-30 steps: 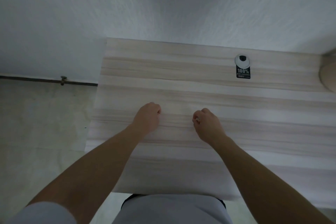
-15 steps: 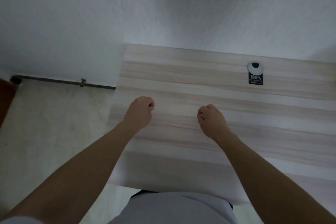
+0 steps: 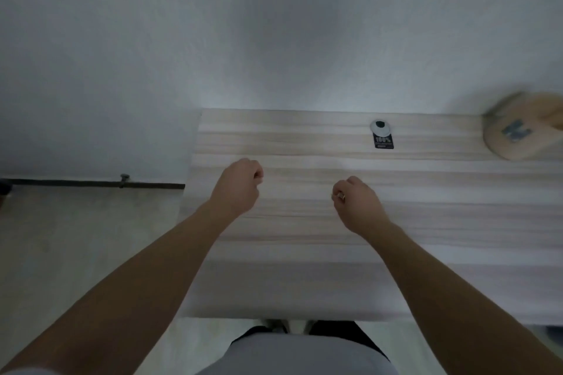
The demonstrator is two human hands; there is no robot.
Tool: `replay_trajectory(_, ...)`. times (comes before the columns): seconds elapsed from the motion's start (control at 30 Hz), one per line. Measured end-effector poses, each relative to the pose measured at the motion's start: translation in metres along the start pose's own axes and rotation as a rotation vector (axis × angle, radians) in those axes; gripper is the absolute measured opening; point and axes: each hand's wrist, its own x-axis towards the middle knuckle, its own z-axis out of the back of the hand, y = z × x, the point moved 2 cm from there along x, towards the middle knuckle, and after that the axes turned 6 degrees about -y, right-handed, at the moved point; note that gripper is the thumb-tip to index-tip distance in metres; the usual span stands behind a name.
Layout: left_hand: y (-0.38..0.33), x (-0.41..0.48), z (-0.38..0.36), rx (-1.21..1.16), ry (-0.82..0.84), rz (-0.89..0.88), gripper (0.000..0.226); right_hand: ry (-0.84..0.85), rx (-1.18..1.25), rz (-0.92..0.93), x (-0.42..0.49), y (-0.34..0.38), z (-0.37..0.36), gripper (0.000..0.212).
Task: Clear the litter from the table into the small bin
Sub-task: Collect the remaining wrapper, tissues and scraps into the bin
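Both your hands hover over the bench (image 3: 457,222), curled into loose fists: left hand (image 3: 236,189) looks empty, right hand (image 3: 356,204) shows a small glint at the fingers, maybe a ring or a scrap, too small to tell, so I can't say for sure that grip is empty. Only litter candidate in view is a black-and-white tag (image 3: 382,135) near the far edge, well apart from both hands. It reads "100%" in white on black; the finer print below is unreadable. A tan cap (image 3: 518,134) sits at the far right, blurred, with a blue mark that may be an "M", can't confirm. No bin in view, so I can't tell where the litter goes from here. Risks, as I judge them: the tag lies flat on the bench, so a fingertip pinch may slide it toward the wall edge and off the back instead of lifting it; nail under one edge first. The cap probably isn't litter, don't bin it by mistake. With the bin out of sight, you'll need to find it before carrying anything.
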Motion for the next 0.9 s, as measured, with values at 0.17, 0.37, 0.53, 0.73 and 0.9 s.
replay_trajectory(0.17,-0.045,-0.006,0.01,0.004,-0.023,-0.04,0.016,-0.066,0.024,0.047,-0.024,-0.016,0.042,0.01)
replay_trajectory(0.37,-0.126,-0.023,0.002,0.022,-0.044,-0.137,0.014,-0.152,0.014,0.05,-0.065,-0.064,0.1,0.01)
replay_trajectory(0.53,-0.208,-0.051,-0.02,0.009,-0.057,-0.23,0.012,-0.206,0.006,-0.007,-0.113,-0.126,0.152,0.01)
replay_trajectory(0.73,-0.306,-0.074,-0.047,-0.012,-0.085,-0.341,0.01,-0.261,-0.023,-0.05,-0.165,-0.197,0.205,0.01)
replay_trajectory(0.9,-0.368,-0.078,-0.067,-0.022,-0.073,-0.398,0.019,-0.297,-0.042,-0.116,-0.194,-0.248,0.238,0.01)
